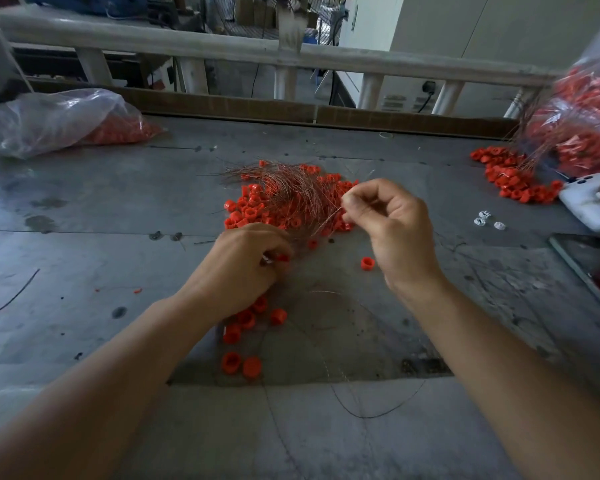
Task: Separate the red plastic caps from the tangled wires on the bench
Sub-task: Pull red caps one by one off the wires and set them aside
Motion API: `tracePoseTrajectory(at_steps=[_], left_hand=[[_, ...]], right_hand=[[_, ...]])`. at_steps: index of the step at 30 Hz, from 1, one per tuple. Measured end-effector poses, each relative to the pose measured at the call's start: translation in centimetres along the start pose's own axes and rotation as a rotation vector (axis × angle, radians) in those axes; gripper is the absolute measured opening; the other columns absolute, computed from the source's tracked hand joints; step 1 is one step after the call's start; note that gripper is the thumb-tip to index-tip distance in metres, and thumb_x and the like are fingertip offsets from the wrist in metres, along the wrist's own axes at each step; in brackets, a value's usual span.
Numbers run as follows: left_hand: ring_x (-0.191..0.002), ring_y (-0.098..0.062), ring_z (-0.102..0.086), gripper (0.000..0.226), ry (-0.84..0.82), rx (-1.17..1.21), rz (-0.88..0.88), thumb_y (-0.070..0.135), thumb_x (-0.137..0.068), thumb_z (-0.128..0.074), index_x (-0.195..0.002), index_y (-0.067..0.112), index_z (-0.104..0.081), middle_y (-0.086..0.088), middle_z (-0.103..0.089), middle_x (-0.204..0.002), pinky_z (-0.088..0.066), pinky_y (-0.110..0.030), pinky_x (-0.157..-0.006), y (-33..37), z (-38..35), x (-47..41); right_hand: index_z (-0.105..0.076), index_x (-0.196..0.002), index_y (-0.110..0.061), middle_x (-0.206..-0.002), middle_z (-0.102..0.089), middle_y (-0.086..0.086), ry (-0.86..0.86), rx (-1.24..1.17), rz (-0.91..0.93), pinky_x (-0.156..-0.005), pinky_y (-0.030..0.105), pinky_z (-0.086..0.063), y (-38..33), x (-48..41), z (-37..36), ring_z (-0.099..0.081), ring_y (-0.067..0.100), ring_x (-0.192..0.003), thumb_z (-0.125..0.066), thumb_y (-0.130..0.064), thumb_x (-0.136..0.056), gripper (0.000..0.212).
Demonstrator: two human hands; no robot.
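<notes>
**One strand at a time, nothing yanked**

The step is probably best done with a single wire drawn out slowly while the pile is pinned, so caps aren't flung about. A thin strand is pinched between thumb and forefinger of the right hand, other fingers curled. A red cap is gripped in the curled left hand, just below the tangled wires draped over the heap of caps mid-bench.

Two bare arms reach in from the bottom corners of the frame. The left forearm enters at the lower left and the right forearm at the lower right, both uncovered from the frame edge to the wrist. The left hand and right hand are bare too; the right thumb shows a short nail.
</notes>
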State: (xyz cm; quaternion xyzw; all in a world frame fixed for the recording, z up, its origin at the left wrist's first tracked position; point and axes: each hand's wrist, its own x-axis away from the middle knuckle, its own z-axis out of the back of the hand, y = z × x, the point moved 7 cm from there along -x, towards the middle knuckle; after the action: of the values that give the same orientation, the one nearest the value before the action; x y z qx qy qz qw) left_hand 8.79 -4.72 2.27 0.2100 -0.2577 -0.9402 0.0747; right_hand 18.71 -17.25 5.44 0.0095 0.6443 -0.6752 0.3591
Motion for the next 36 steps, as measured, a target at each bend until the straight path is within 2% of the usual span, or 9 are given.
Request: tracePoseTrajectory(at_steps=[7,13,16,21,26,28,30,32,36], left_hand=[[-0.077,-0.002,-0.053,0.018,0.028,-0.018,0.017,0.009,-0.077,-0.071,-0.094,0.014,-0.073,0.006,-0.066,-0.095,-0.031,0.008,-0.072,-0.3,0.1,-0.1],[-0.070,0.015,-0.050,0.014,0.082,0.060,0.018,0.010,-0.075,-0.073,-0.089,0.012,-0.075,0.017,-0.059,-0.079,-0.035,0.006,-0.071,0.0,0.8,-0.1],[-0.071,0.011,-0.050,0.015,0.044,0.066,0.006,0.008,-0.076,-0.072,-0.090,0.013,-0.075,0.014,-0.063,-0.088,-0.036,0.004,-0.072,0.2,0.5,0.1],[-0.076,0.012,-0.054,0.015,0.034,0.122,0.055,0.011,-0.076,-0.072,-0.089,0.018,-0.074,0.020,-0.047,-0.117,-0.038,0.003,-0.067,-0.2,0.7,0.4],[-0.072,0.015,-0.056,0.025,0.074,0.183,0.097,0.016,-0.073,-0.074,-0.076,0.039,-0.065,0.025,-0.049,-0.114,-0.039,0.003,-0.069,-0.4,2.1,0.8],[-0.076,0.009,-0.058,0.031,0.126,0.198,0.126,0.014,-0.072,-0.075,-0.075,0.042,-0.062,0.022,-0.055,-0.109,-0.039,0.004,-0.071,-0.6,2.7,1.0],[-0.070,0.004,-0.062,0.033,0.196,0.279,0.165,0.009,-0.071,-0.075,-0.075,0.040,-0.063,0.018,-0.066,-0.097,-0.043,0.000,-0.070,-1.0,3.5,1.2],[-0.067,-0.001,-0.066,0.035,0.225,0.452,0.213,0.002,-0.070,-0.074,-0.075,0.036,-0.066,0.014,-0.072,-0.078,-0.049,-0.007,-0.067,-1.3,3.7,1.4],[-0.074,-0.007,-0.068,0.041,0.177,0.718,0.252,-0.011,-0.068,-0.069,-0.077,0.029,-0.070,0.009,-0.073,-0.077,-0.052,-0.013,-0.070,-1.0,3.0,1.5]], right_hand=[[-0.060,-0.068,-0.019,-0.061,-0.062,-0.007,0.136,-0.159,-0.168,-0.059,0.015,-0.045,1.5,-0.7,2.2,-0.061,0.008,-0.063,-0.059,-0.004,-0.084,0.023],[-0.059,-0.070,-0.013,-0.063,-0.065,-0.004,0.142,-0.458,-0.317,-0.063,0.021,-0.052,2.3,-0.4,1.5,-0.065,0.011,-0.064,-0.053,0.002,-0.086,0.023],[-0.057,-0.073,-0.013,-0.068,-0.068,-0.001,0.122,-0.526,-0.321,-0.066,0.024,-0.054,2.0,-0.5,1.3,-0.067,0.015,-0.071,-0.050,0.000,-0.089,0.022],[-0.052,-0.078,-0.013,-0.068,-0.068,0.000,0.203,-0.549,-0.300,-0.067,0.028,-0.054,1.7,-0.9,2.8,-0.068,0.020,-0.073,-0.045,-0.003,-0.093,0.020],[-0.053,-0.080,-0.013,-0.063,-0.061,-0.003,0.352,-0.559,-0.192,-0.070,0.028,-0.054,0.4,-1.4,5.8,-0.063,0.012,-0.064,-0.047,0.001,-0.091,0.019],[-0.054,-0.079,-0.014,-0.066,-0.057,-0.003,0.365,-0.514,-0.149,-0.059,0.021,-0.050,-0.4,-1.6,6.6,-0.056,0.007,-0.059,-0.048,0.002,-0.090,0.020],[-0.055,-0.077,-0.015,-0.069,-0.052,-0.003,0.333,-0.402,-0.094,-0.046,0.016,-0.035,-1.3,-1.7,7.1,-0.043,0.003,-0.052,-0.049,0.003,-0.088,0.022],[-0.057,-0.076,-0.017,-0.064,-0.052,-0.008,0.251,-0.267,-0.028,-0.042,0.013,-0.027,-2.3,-1.6,6.5,-0.035,0.001,-0.048,-0.052,0.003,-0.087,0.023],[-0.060,-0.073,-0.018,-0.057,-0.058,-0.014,-0.032,-0.096,0.066,-0.047,0.007,-0.034,-3.8,-0.4,2.8,-0.046,-0.002,-0.048,-0.060,-0.012,-0.080,0.010]])
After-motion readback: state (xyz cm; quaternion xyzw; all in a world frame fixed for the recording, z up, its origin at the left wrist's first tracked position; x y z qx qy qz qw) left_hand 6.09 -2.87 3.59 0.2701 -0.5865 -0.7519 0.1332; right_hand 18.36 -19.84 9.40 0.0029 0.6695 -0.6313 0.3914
